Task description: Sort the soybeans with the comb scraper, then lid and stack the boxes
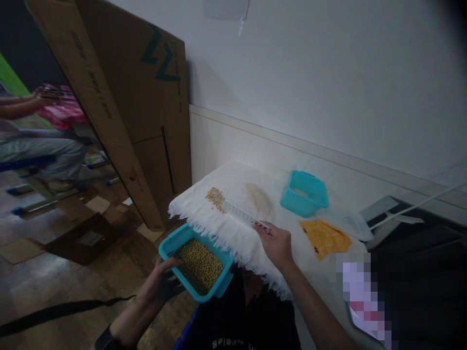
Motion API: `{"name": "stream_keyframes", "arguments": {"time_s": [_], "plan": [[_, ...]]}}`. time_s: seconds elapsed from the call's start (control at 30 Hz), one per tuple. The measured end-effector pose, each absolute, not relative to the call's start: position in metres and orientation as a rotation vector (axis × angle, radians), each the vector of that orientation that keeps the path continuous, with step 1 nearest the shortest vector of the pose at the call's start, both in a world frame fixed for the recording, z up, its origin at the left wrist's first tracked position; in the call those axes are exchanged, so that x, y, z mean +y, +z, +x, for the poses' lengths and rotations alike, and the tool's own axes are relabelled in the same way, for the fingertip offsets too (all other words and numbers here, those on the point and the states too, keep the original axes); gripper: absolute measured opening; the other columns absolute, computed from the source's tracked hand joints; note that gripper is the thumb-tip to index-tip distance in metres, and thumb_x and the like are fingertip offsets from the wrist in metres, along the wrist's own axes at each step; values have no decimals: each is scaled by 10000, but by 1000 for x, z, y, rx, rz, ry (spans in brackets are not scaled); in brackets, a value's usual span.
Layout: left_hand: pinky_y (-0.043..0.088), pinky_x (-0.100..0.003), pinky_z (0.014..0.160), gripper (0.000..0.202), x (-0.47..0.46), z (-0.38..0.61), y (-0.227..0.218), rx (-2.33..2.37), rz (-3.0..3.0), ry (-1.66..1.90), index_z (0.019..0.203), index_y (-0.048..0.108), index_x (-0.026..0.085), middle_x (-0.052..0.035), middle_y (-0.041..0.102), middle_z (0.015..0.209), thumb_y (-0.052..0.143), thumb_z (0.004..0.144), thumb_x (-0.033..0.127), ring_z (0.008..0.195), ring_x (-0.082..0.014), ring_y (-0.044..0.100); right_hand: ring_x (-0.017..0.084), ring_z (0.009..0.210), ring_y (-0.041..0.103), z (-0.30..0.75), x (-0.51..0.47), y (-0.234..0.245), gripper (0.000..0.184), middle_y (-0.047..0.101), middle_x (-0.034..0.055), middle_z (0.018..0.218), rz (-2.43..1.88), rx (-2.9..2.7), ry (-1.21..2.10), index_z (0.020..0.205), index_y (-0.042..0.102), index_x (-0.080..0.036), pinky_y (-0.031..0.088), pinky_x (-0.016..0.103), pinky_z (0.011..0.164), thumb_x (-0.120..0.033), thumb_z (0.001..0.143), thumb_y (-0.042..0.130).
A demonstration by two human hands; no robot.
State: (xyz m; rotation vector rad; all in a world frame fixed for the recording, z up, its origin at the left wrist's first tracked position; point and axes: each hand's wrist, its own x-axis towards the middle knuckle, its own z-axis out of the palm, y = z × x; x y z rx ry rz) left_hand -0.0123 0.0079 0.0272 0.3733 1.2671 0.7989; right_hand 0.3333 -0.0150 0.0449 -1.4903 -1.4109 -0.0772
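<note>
My left hand (160,284) grips the near-left rim of a teal plastic basket-like container (225,282), thumb over the edge. Inside lie many small yellow-green beans (200,262). The container is held just below the fringed edge of a white cloth (233,233) on the table. My right hand (275,244) pinches one end of a long, thin, pale ruler-like strip (242,214). Its far end lies on the cloth, right beside a small pile of tan beans (216,199). Behind the strip is a patch of fine pale grain (257,198).
A second teal container (304,206) stands toward the wall, with something pale inside. Nearby lies an orange cloth (324,238). A tall cardboard box (146,107) stands at the left; beyond it another person sits (54,146). Dark bags (426,262) are at the right.
</note>
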Motion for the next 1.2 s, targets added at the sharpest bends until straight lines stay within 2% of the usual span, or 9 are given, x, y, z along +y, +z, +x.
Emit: {"name": "stream_keyframes", "arguments": {"time_s": [0.27, 0.53, 0.83, 1.03, 1.2], "plan": [[669, -434, 765, 651, 9, -14, 22, 1256, 361, 810, 1232, 622, 295, -37, 784, 969, 949, 672, 234, 788, -283, 798, 248, 563, 827, 337, -17, 49, 394, 898, 66, 774, -1506, -1457, -6, 960, 967, -244, 652, 287, 559, -578, 1070, 788], [662, -436, 789, 570, 9, -20, 12, 1217, 416, 846, 1158, 637, 302, -25, 773, 961, 977, 702, 260, 806, -272, 779, 263, 603, 849, 331, -13, 50, 431, 909, 66, 809, -1471, -1425, -4, 955, 965, -261, 680, 306, 591, -628, 1072, 771], [641, -420, 797, 590, 9, -21, 13, 1195, 431, 825, 1224, 637, 307, -38, 781, 1008, 964, 734, 279, 837, -273, 774, 251, 592, 834, 332, -7, 51, 419, 908, 64, 807, -1464, -1455, 39, 939, 965, -255, 673, 304, 602, -601, 1068, 766], [631, -417, 747, 599, 11, -16, 20, 1270, 387, 813, 1159, 571, 320, 4, 702, 906, 935, 686, 276, 779, -261, 744, 226, 541, 787, 329, 2, 55, 413, 879, 46, 727, -1451, -1438, 98, 924, 961, -247, 640, 284, 561, -603, 1041, 787], [634, -414, 716, 594, 11, -16, 18, 1270, 392, 828, 1126, 554, 318, 15, 680, 866, 933, 670, 288, 738, -256, 728, 252, 608, 847, 324, 3, 58, 325, 914, 49, 823, -1402, -1487, 158, 945, 970, -270, 680, 298, 587, -534, 1037, 804]]}}
